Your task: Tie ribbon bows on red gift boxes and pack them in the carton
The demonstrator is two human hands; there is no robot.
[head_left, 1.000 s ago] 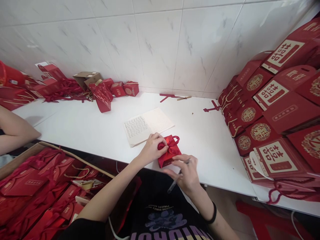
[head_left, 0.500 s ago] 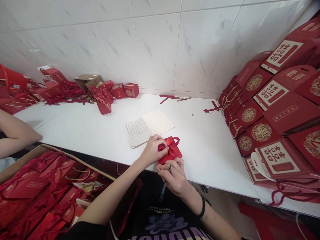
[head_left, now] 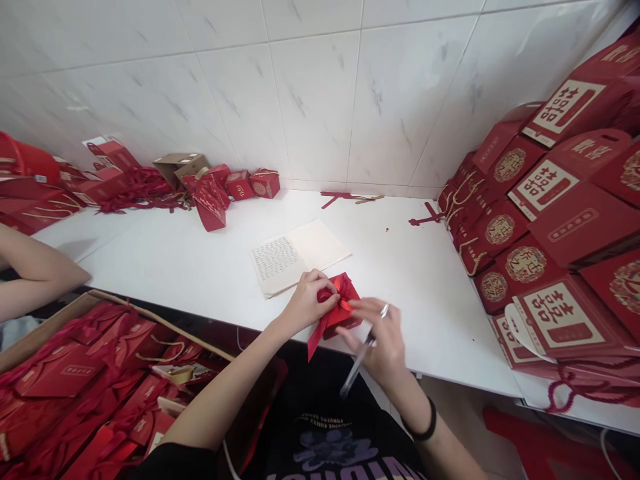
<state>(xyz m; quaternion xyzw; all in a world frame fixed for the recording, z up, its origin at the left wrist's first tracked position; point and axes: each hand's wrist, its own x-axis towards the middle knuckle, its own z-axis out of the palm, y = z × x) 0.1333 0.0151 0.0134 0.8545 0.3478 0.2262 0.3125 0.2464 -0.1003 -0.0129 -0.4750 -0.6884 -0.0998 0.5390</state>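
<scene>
A small red gift box [head_left: 345,312] with a red ribbon bow [head_left: 338,293] sits at the front edge of the white table [head_left: 410,280]. My left hand [head_left: 307,301] pinches the bow on the box's left side. My right hand [head_left: 380,337] pinches the ribbon at the box's right side and also holds a pen [head_left: 361,359] that points down toward my body. A loose ribbon tail [head_left: 316,337] hangs off the table edge below the box.
An open notebook [head_left: 295,255] lies just behind the box. Stacked red gift bags [head_left: 550,233] fill the right side. More red boxes [head_left: 240,185] line the back wall. A cardboard box of red bags [head_left: 85,373] sits lower left; another person's arm [head_left: 40,277] rests at left.
My right hand rose from under the box's front edge to its right side, pinching the ribbon. The ribbon tail now hangs off the table edge. My left hand stayed on the bow.
</scene>
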